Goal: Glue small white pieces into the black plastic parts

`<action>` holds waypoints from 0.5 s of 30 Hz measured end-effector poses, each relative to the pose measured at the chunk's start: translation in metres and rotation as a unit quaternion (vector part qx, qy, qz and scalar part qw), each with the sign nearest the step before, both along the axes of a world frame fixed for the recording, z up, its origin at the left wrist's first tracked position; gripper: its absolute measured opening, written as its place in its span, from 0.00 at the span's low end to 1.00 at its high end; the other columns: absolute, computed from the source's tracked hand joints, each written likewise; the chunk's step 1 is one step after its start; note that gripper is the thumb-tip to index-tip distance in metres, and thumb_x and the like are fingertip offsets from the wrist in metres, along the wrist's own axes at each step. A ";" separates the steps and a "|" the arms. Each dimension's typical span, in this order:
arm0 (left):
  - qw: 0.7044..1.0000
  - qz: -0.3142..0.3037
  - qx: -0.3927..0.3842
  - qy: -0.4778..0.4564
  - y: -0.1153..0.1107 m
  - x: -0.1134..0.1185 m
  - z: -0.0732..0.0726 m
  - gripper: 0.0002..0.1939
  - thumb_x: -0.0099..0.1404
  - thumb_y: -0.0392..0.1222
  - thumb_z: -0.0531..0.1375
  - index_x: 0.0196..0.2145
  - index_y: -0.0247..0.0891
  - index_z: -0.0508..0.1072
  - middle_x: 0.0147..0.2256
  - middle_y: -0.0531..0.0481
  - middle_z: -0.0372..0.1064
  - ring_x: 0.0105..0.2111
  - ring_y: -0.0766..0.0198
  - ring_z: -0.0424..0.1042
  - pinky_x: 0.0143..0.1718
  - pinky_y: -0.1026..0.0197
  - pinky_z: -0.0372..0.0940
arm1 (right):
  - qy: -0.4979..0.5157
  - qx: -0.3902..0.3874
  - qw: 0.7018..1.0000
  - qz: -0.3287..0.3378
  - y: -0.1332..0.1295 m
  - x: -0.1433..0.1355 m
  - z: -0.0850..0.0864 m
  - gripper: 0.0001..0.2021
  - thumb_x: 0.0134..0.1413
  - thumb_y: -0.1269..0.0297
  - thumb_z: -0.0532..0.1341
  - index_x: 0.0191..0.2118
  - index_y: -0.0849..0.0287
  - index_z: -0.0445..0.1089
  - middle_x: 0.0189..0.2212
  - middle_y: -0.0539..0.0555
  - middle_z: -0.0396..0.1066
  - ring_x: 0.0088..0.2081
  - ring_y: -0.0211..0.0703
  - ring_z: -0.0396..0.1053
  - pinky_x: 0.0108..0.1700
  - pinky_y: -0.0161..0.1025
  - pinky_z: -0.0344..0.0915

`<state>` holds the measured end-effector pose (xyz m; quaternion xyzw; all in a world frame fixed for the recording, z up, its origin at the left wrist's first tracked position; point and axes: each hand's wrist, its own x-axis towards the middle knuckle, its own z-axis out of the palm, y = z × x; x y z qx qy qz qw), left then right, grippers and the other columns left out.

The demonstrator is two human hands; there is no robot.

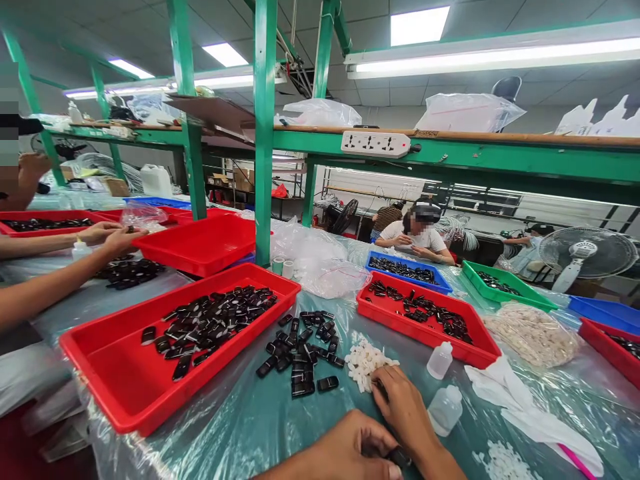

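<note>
My left hand (347, 447) is closed low in the head view, fingers curled around a small black plastic case (399, 457) that shows past the fingertips. My right hand (403, 407) is at the near edge of a pile of small white pieces (365, 360). Its fingers are bent together and touch the pile; what lies between them is hidden. Left of that pile, several glossy black cases (303, 373) lie loose on the plastic-covered table (240, 427). More of these fill part of a large red tray (120, 370) at the left.
Another red tray (425, 337) stands behind the white pile. Two squeeze bottles (445, 410), a white cloth (520, 403) and more white bits (505, 461) lie to the right. A green post (265, 133) rises behind. A co-worker's hands (117, 237) work at the left.
</note>
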<state>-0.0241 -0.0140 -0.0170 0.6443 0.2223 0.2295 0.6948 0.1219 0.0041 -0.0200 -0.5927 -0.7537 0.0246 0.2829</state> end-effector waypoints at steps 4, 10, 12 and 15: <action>1.000 -0.013 -0.001 -0.009 0.000 0.000 0.003 0.31 0.40 0.64 0.65 0.30 0.30 0.77 0.24 0.52 0.66 0.23 0.72 0.62 0.27 0.68 0.56 | 0.043 0.014 0.999 0.002 0.000 -0.001 -0.002 0.08 0.46 0.76 0.53 0.27 0.59 0.66 0.27 0.54 0.68 0.32 0.47 0.66 0.35 0.41 0.61; 1.000 0.000 -0.027 -0.003 0.001 0.001 -0.001 0.29 0.41 0.61 0.66 0.30 0.31 0.76 0.25 0.50 0.68 0.22 0.72 0.63 0.28 0.67 0.58 | 0.160 0.042 0.986 -0.021 -0.013 0.008 0.005 0.08 0.46 0.71 0.54 0.31 0.61 0.70 0.26 0.54 0.70 0.29 0.45 0.68 0.34 0.40 0.64; 0.999 0.009 -0.032 -0.008 0.002 0.001 -0.003 0.28 0.42 0.61 0.65 0.29 0.30 0.75 0.24 0.50 0.68 0.21 0.71 0.64 0.27 0.67 0.58 | 0.207 0.052 0.976 -0.032 -0.021 0.017 0.008 0.09 0.49 0.65 0.54 0.31 0.61 0.70 0.27 0.55 0.71 0.29 0.45 0.70 0.33 0.39 0.67; 0.998 0.021 -0.047 -0.029 0.005 0.003 -0.006 0.29 0.43 0.62 0.65 0.29 0.30 0.74 0.24 0.49 0.68 0.20 0.70 0.65 0.26 0.66 0.60 | 0.256 0.053 0.965 -0.030 -0.036 0.029 0.006 0.13 0.50 0.58 0.56 0.29 0.61 0.72 0.26 0.56 0.73 0.28 0.44 0.72 0.30 0.35 0.69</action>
